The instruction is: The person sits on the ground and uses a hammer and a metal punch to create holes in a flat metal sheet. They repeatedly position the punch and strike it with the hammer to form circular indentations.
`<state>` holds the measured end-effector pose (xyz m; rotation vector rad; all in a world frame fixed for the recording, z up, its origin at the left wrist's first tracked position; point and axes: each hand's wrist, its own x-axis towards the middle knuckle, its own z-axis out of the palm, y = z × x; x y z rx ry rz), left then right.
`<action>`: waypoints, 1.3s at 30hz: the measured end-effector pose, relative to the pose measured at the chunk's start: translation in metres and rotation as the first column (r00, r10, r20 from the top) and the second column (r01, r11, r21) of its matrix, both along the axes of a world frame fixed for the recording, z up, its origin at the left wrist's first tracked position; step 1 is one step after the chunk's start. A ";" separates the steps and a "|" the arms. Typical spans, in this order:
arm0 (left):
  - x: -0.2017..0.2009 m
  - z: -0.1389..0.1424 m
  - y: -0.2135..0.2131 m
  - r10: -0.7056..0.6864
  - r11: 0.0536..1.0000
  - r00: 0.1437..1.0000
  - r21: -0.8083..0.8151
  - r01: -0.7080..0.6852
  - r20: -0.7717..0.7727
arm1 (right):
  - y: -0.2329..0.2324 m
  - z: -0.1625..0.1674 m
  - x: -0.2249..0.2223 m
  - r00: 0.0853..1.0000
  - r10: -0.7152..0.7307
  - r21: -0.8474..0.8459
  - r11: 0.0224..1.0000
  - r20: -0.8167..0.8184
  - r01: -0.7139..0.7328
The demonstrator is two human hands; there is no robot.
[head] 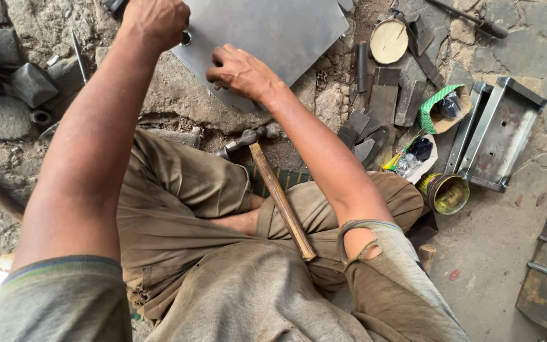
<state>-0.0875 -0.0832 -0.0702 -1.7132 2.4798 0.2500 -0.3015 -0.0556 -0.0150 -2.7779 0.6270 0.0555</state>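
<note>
Our right hand (pixel 242 73) presses spread fingers on the steel sheet (pixel 267 28); our left hand (pixel 156 19) grips a tool there. The hammer (pixel 273 183) lies idle on our lap: hammering seemingly pending.

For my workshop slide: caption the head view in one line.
Seated person's left hand and right hand press a grey metal sheet; hammer rests on lap.

A wooden-handled hammer (pixel 273 183) lies at centre. At three o'clock: a yellow-stained tin (pixel 446 192), a metal tray (pixel 500 134) and flat steel offcuts (pixel 384 101).
</note>
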 end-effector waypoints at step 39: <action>-0.075 -0.013 0.068 0.422 0.907 0.903 0.015 -0.422 -0.080 | 0.070 0.008 -0.040 0.589 -0.757 -0.105 0.586 0.283 0.803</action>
